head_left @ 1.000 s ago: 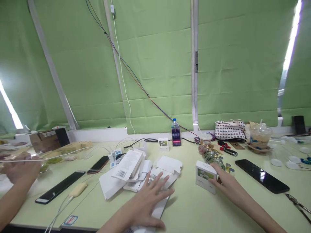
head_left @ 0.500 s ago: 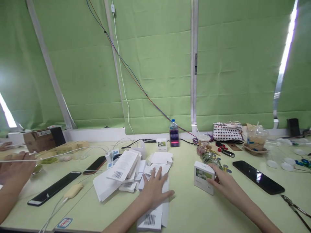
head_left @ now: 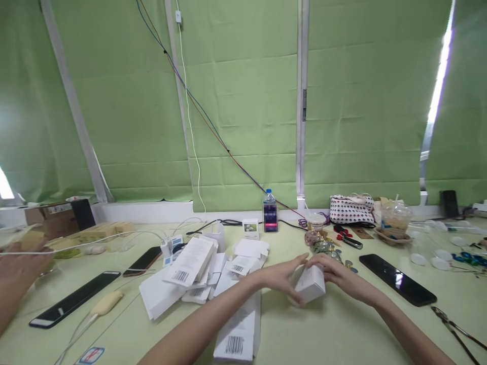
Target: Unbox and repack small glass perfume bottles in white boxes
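A small white carton is tilted between my two hands above the table. My right hand grips its far right edge with bent fingers. From the left, my left hand reaches around the carton, thumb at the lower side and fingers at the upper, slightly blurred. Flattened white cartons with a barcode lie under my left forearm. Beside them is a heap of more flat cartons. Another small white carton with a green picture stands upright at the back.
A bottle stands behind. Right are a black phone, pliers, a drink cup and a patterned pouch. Left are phones, white cables and another person's hand. Shiny coils lie beyond my right hand.
My left hand has left the flat cartons and moved right to the small carton. The carton has been turned and tilted, and its picture side no longer shows.
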`<state>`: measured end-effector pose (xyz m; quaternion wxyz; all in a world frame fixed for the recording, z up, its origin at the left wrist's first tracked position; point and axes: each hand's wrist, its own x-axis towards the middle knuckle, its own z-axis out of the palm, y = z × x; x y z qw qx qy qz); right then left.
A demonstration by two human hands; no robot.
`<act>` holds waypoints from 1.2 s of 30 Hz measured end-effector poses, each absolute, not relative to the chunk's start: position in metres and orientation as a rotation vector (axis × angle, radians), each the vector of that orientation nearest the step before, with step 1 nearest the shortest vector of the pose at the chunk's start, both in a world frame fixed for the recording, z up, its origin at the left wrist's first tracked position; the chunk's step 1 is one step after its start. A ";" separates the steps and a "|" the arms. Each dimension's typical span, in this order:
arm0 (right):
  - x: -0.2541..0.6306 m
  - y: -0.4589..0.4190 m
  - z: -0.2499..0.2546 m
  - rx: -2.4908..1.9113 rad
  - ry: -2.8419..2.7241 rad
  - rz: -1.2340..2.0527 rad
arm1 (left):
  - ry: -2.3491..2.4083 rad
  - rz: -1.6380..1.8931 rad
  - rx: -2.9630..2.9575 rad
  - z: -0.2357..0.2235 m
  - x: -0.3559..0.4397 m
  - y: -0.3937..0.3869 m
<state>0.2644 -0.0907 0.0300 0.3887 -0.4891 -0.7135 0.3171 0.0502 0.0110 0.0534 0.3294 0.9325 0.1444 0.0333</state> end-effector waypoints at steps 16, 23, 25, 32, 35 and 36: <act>0.227 -0.095 -0.001 -1.266 -1.332 0.950 | 0.720 0.369 2.929 0.043 0.075 -0.017; 0.226 -0.096 -0.008 -1.242 -1.315 1.005 | 0.616 0.420 2.826 0.037 0.065 -0.006; 0.228 -0.095 -0.009 -1.223 -1.276 1.051 | 0.543 0.458 2.738 0.037 0.058 0.002; 0.229 -0.095 -0.008 -1.441 -1.554 0.125 | 0.627 0.423 2.713 0.038 0.053 0.003; 0.224 -0.100 -0.004 -1.484 -1.577 0.146 | 0.767 0.428 2.848 0.034 0.060 -0.006; 0.223 -0.102 -0.004 -1.511 -1.563 0.157 | 0.802 0.430 2.908 0.032 0.062 -0.010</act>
